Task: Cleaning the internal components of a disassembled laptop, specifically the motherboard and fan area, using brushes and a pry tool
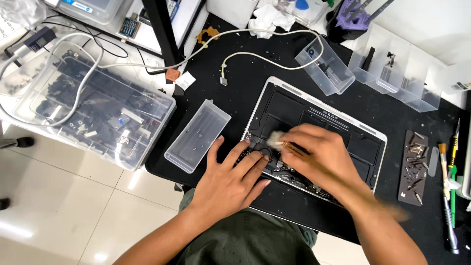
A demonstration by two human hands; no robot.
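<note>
The left hand (230,179) lies flat, fingers (252,159) spread wide, pressing on the opened laptop (353,142) on the black worktop (245,83). The right hand (319,154), fingers curled shut, pinches a small brush (282,143); its long axis runs left-right, pale bristles pointing left over the laptop's internals.

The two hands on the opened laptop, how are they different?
The left hand lies flat with fingers spread on the opened laptop; the right hand is curled around a small brush. The left hand looks sharp, while the right hand is blurred. Both are bare and over the laptop's insides.
</note>
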